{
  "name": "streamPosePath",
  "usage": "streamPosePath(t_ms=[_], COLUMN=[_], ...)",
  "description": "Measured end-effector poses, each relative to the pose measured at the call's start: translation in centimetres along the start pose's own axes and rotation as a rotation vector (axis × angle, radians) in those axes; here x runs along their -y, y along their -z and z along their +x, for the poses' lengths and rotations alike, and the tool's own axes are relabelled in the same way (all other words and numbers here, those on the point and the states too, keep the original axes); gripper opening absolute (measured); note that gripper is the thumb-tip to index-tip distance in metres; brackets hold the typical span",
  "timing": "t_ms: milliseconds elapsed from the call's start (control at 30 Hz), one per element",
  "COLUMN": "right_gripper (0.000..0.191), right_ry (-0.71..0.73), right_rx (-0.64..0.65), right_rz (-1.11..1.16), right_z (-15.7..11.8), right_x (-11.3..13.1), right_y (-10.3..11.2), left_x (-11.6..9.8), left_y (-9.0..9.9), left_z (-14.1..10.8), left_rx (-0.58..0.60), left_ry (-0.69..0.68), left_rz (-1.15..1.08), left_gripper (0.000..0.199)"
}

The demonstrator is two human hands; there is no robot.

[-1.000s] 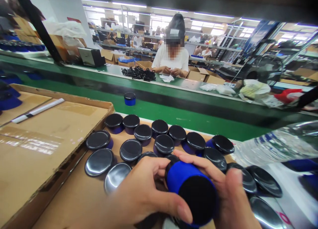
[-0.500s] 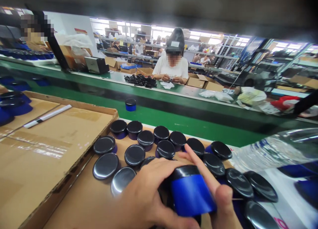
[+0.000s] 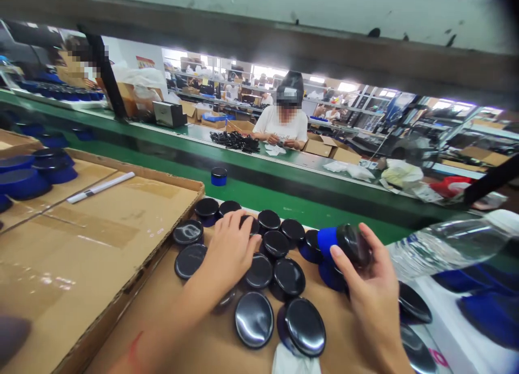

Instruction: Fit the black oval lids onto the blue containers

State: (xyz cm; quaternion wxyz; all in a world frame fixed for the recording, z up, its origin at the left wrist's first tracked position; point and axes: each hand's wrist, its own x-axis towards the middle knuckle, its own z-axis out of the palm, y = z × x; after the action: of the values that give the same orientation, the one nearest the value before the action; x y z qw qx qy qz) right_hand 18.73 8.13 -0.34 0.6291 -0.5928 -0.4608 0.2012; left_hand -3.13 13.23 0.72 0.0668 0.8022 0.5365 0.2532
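My right hand (image 3: 371,276) grips a blue jar with a black lid (image 3: 327,242). The jar is tipped on its side, its lid toward the palm and its blue end pointing left. Over on the left, my left hand (image 3: 231,247) has its fingers curled round another black-lidded jar (image 3: 250,224) among those on the cardboard; the hand partly hides it. Several similar upright jars stand around both hands, among them one at the front (image 3: 254,320) and another beside it (image 3: 305,325).
A low-walled cardboard tray (image 3: 133,222) on the left carries a white pen-like stick (image 3: 101,187) and blue jars. A clear plastic bottle (image 3: 450,244) lies at right. One jar (image 3: 219,176) sits on the green belt (image 3: 259,198). A co-worker (image 3: 284,122) sits opposite; a beam crosses above.
The hands have parted. My left hand has moved from the blue jar leftward and away to another jar, while my right hand keeps the blue jar, now on its side. The view has shifted.
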Motion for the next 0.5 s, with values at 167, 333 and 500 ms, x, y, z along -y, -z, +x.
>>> streamPosePath(t_ms=[167, 333, 500], right_gripper=[0.072, 0.038, 0.031], right_ry=[0.238, 0.093, -0.081], right_rx=[0.024, 0.154, 0.212], right_rz=[-0.311, -0.603, -0.694], right_z=[4.7, 12.7, 16.2], right_x=[0.2, -2.5, -5.7], right_y=[-2.1, -5.9, -6.6], left_x=[-0.1, -0.2, 0.2], left_y=[0.3, 1.3, 1.8], left_z=[-0.1, -0.7, -0.3], left_rx=[0.012, 0.101, 0.169], left_ry=[0.214, 0.289, 0.304], left_rz=[0.235, 0.282, 0.272], left_gripper=[0.045, 0.079, 0.083])
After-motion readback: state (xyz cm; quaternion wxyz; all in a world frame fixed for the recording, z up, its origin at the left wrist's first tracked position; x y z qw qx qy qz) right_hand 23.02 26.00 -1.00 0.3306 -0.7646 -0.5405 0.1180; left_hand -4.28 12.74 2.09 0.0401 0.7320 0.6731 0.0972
